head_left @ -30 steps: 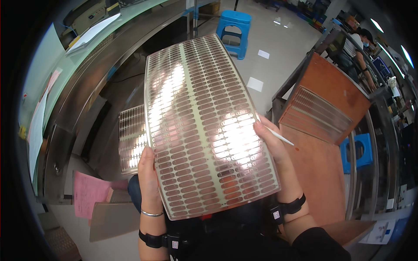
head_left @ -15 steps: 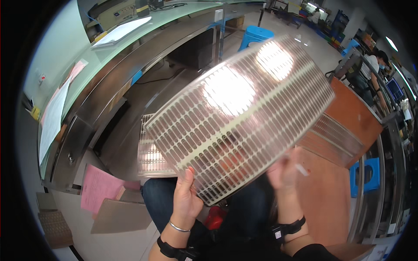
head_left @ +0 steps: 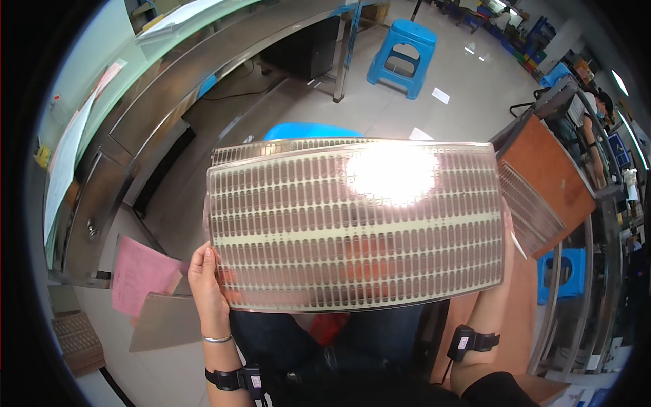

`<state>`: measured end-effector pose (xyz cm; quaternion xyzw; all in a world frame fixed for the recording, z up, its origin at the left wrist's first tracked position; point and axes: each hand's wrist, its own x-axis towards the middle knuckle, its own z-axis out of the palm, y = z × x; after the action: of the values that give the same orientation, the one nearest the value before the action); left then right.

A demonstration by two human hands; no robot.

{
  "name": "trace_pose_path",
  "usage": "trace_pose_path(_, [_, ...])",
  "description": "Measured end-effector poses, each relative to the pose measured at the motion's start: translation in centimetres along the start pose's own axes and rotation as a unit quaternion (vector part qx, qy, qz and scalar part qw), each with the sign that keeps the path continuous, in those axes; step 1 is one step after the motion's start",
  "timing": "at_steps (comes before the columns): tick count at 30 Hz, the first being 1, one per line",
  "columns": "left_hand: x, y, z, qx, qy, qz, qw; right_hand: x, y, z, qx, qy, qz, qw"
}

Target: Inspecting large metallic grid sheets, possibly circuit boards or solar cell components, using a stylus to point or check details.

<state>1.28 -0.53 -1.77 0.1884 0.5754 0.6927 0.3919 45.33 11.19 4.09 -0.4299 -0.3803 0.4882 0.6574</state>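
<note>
I hold a thin shiny metal sheet (head_left: 352, 230) full of rows of small slots flat and level in front of me, its long side running left to right. A bright light glare sits near its upper middle. My left hand (head_left: 209, 288) grips its lower left edge. My right hand (head_left: 503, 251) grips the right edge and is mostly hidden behind the sheet; a thin white stick (head_left: 518, 244) pokes out by its fingers. A second slotted sheet (head_left: 271, 146) shows just behind the top edge.
A blue stool (head_left: 405, 47) stands on the floor ahead. A steel bench (head_left: 176, 88) curves along the left. An orange-brown table (head_left: 553, 169) with more slotted sheets is at right. Pink paper (head_left: 139, 275) lies at lower left. Another person (head_left: 590, 119) stands at far right.
The sheet has turned from upright, through a tilt, to lying level with its long side left to right. My hands have shifted along with it to its left and right ends.
</note>
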Motion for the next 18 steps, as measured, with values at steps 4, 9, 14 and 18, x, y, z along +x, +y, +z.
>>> trace_pose_path(4, [-0.1, -0.2, -0.3, 0.082, 0.028, 0.020, 0.996, -0.2, 0.4, -0.3, -0.009, 0.016, 0.032, 0.999])
trace_pose_path(9, [-0.1, -0.5, 0.1, 0.120, 0.003, -0.003, 0.993, -0.3, 0.5, -1.2, -0.065, 0.042, 0.029, 0.997])
trace_pose_path(14, [0.3, -1.8, -0.6, 0.142, 0.017, 0.021, 0.989, -0.2, 1.1, -1.9, -0.073, 0.058, 0.028, 0.995])
trace_pose_path(18, [0.3, -1.7, -0.3, 0.194, 0.026, 0.021, 0.980, 0.4, 1.1, -3.2, -0.077, 0.061, 0.015, 0.995])
